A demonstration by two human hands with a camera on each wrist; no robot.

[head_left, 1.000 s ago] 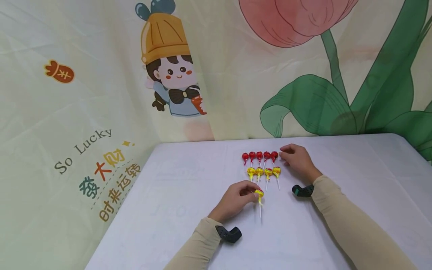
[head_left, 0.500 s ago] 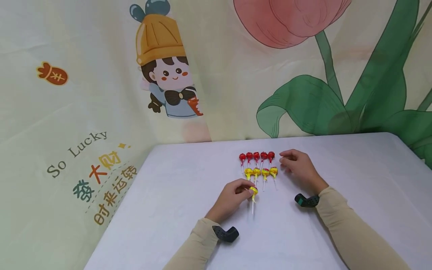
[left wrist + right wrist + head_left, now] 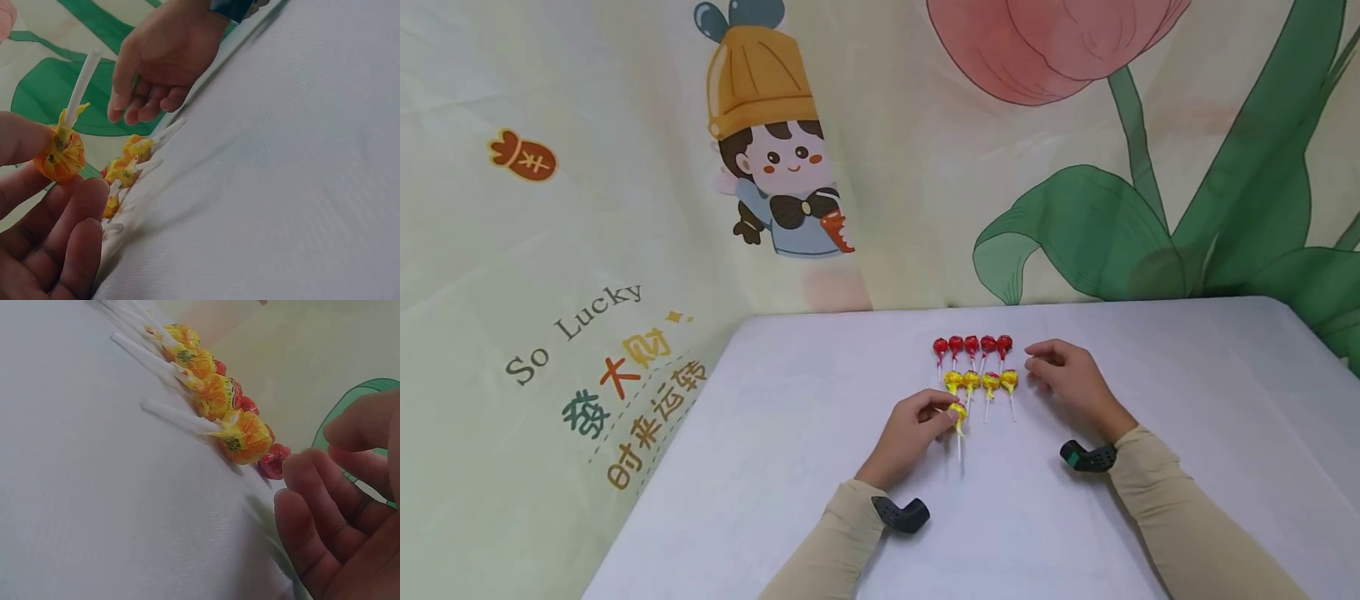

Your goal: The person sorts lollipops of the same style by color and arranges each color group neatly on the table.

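Note:
My left hand [image 3: 904, 437] pinches a yellow-wrapped lollipop [image 3: 958, 414] by its candy head between thumb and fingers, in front of the left part of the yellow row. In the left wrist view the held lollipop [image 3: 61, 156] has its white stick pointing up. Several yellow lollipops [image 3: 991, 383] lie in a row, sticks toward me; behind them runs a row of several red lollipops [image 3: 972, 345]. Off the right end of both rows, my right hand [image 3: 1071, 379] hovers with fingers loosely bent and holding nothing. The right wrist view shows its fingers beside the nearest yellow lollipop [image 3: 245, 439].
A white cloth covers the table [image 3: 805, 442]. Behind it hangs a printed curtain [image 3: 910, 192] with a tulip and a cartoon child, meeting the table's back edge. Each wrist carries a black device, such as the left one [image 3: 902, 515].
My left hand has carried the yellow lollipop slightly left and closer to the rows. The right hand has drawn back a little toward me, away from the end of the red row.

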